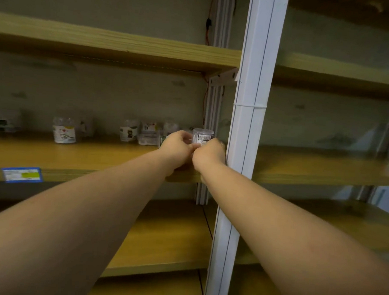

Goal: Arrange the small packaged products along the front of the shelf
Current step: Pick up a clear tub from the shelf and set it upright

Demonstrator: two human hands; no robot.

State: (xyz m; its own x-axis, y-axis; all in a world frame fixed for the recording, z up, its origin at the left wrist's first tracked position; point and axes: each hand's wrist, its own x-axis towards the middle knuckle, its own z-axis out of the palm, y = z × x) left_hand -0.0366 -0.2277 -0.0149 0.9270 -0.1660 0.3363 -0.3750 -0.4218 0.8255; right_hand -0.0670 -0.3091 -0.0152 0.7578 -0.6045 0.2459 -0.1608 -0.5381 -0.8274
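Both my hands reach onto the middle wooden shelf at its right end. My left hand and my right hand are closed together around a small clear package with a barcode label, held just above the shelf board beside the white post. Several other small clear packaged products stand farther back on the same shelf: one with a yellow and white label, one with a dark label, one with red print and a blurred one at the far left.
A white upright post stands directly right of my hands. A blue price tag is fixed to the shelf's front edge at the left. Wooden shelves run above, below and to the right.
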